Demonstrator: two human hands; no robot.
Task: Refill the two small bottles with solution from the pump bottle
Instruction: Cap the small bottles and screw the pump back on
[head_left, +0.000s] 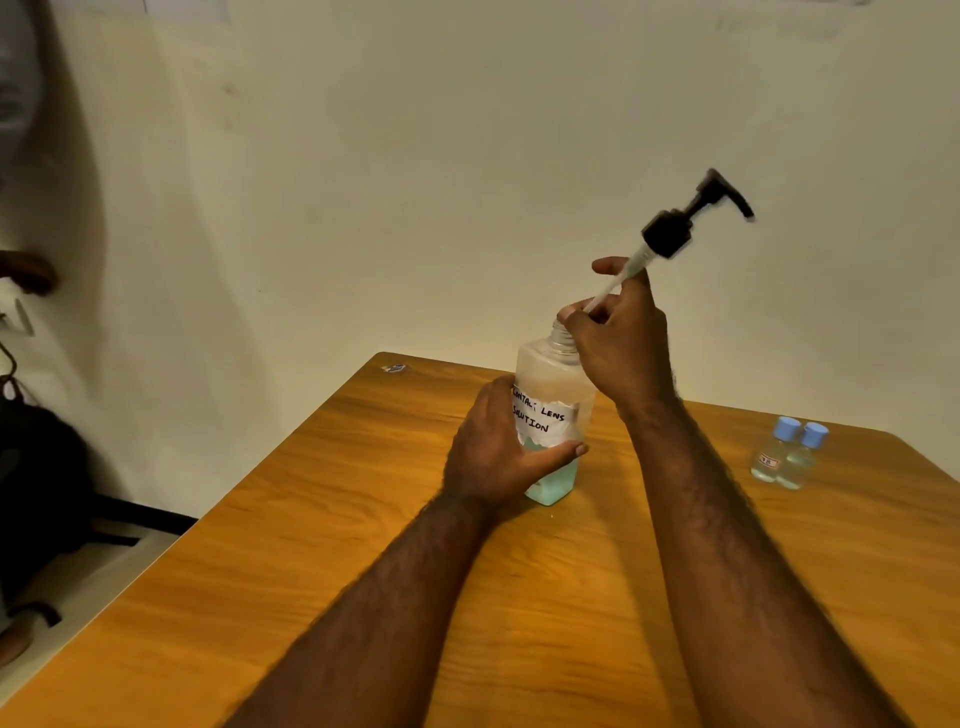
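Black pump (668, 234) held above bottle (553, 376)

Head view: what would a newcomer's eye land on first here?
The black pump head, tilted on its white tube, is held by the right hand above the open neck of the pump bottle at the middle of the table. The left hand grips that bottle's labelled body. Two small bottles with blue caps stand together at the right, untouched.

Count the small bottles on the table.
2. The left bottle and right bottle stand side by side, capped, near the right edge of the table. None appears hidden.
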